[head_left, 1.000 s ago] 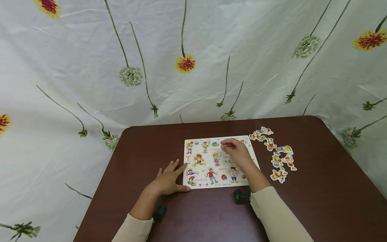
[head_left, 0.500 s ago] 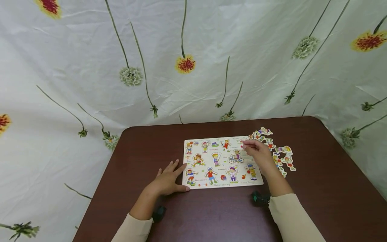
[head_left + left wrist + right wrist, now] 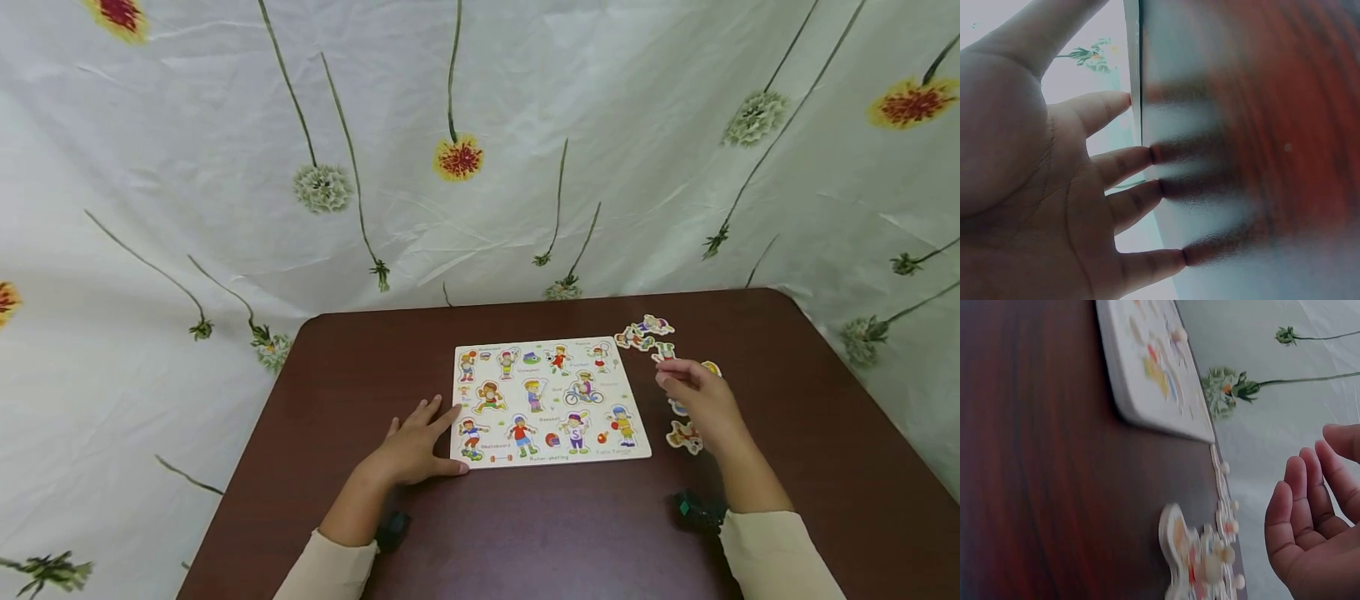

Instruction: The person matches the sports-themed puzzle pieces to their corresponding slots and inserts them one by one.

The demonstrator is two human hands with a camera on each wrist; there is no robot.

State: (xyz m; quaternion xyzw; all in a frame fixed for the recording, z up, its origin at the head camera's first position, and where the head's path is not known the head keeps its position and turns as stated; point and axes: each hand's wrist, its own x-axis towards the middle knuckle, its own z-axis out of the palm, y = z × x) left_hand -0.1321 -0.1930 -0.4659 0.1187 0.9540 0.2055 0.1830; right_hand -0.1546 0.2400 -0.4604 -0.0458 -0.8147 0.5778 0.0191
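Note:
My left hand (image 3: pixel 416 446) is spread flat at the lower left of a white puzzle board (image 3: pixel 556 419), its thumb and index finger at the board's left edge. In the left wrist view the straight fingertips of that hand (image 3: pixel 1066 169) rest against the tabletop and the board's edge. Above the loose figure pieces (image 3: pixel 684 437) right of the board hovers my right hand (image 3: pixel 708 408), covering some of them. The right wrist view shows its fingers (image 3: pixel 1294 487) loosely bent with nothing between them. Those cut-out pieces (image 3: pixel 1175 540) carry small round knobs.
Sports figures and printed words cover the board. More loose pieces (image 3: pixel 655 325) lie by its upper right corner on the dark brown table (image 3: pixel 525 533). Behind the table hangs a white cloth (image 3: pixel 405 167) with printed flowers. Dark wrist devices (image 3: pixel 697 508) sit under both forearms.
My right hand has moved right, from over the upper middle of the board, past its upper right corner, to above the loose pieces. The left hand has stayed in place.

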